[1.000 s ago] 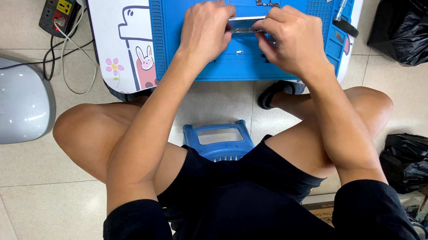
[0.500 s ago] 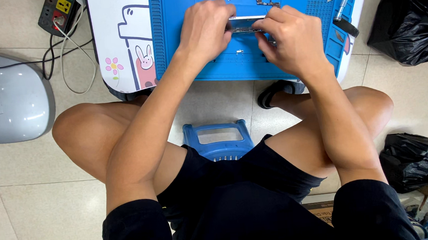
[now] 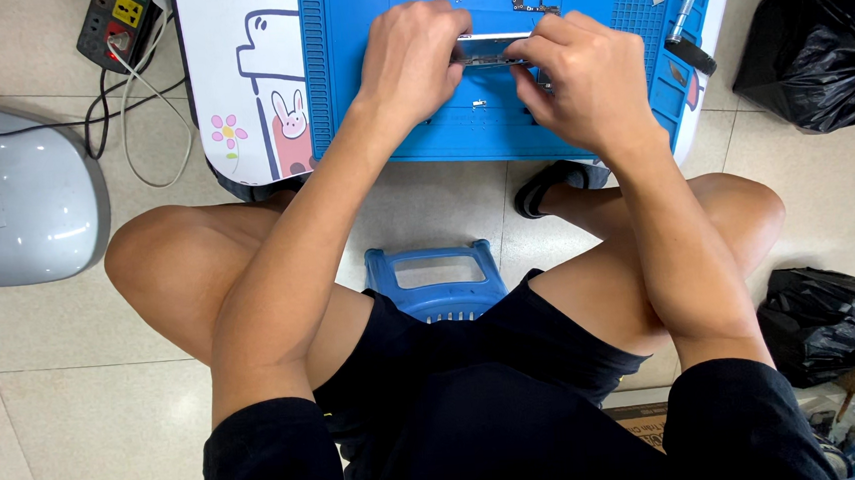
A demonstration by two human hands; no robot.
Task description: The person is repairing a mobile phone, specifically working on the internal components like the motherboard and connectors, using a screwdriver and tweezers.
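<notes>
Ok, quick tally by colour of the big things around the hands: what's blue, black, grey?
Blue: 2, the work mat and the stool.
Black: 2, plastic bags, one at upper right, one at lower right.
Grey: 1, the rounded casing on the floor.
Silver: 1, the flat part held by left hand and right hand.
Total: 6.

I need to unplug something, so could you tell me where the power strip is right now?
The power strip lies on the tiled floor at the top left of the head view, left of the small white table and above the grey domed appliance.
</notes>
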